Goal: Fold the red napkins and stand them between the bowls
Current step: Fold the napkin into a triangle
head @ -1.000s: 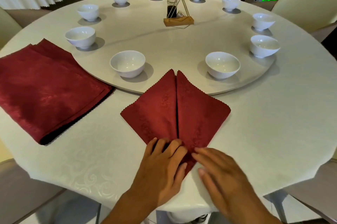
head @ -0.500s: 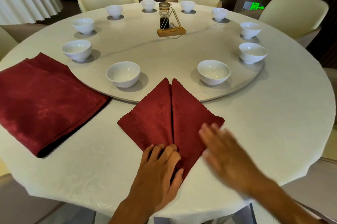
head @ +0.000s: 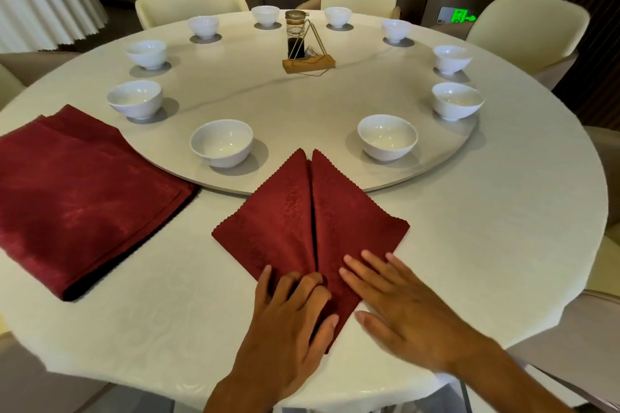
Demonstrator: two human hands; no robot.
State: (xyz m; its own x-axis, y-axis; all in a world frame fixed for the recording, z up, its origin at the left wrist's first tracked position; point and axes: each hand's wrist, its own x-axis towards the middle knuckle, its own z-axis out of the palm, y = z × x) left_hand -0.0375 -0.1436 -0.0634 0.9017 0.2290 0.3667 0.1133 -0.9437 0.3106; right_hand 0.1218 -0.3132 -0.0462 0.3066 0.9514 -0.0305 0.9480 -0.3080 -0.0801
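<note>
Soft, light red napkin point(head: 312, 221), folded to a kite at the near table point(head: 503, 244) edge, pinned flat by left hand point(head: 288, 322) and right hand point(head: 402, 305), fingers straight and spread; likely limp and slippery, best pinched at the lower point. Spare napkin stack point(head: 84, 191) left; nearest bowls point(head: 221, 144) and turntable point(head: 302, 103) rim just beyond, under its tip perhaps.

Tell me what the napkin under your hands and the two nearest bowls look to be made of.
Folded napkin: woven cloth, likely a damask weave; a faint tone-on-tone pattern with slight sheen and zigzag-cut edges show. Near left bowl and near right bowl: glazed white ceramic or porcelain by their smooth gloss and soft highlights, though melamine cannot be ruled out.
</note>
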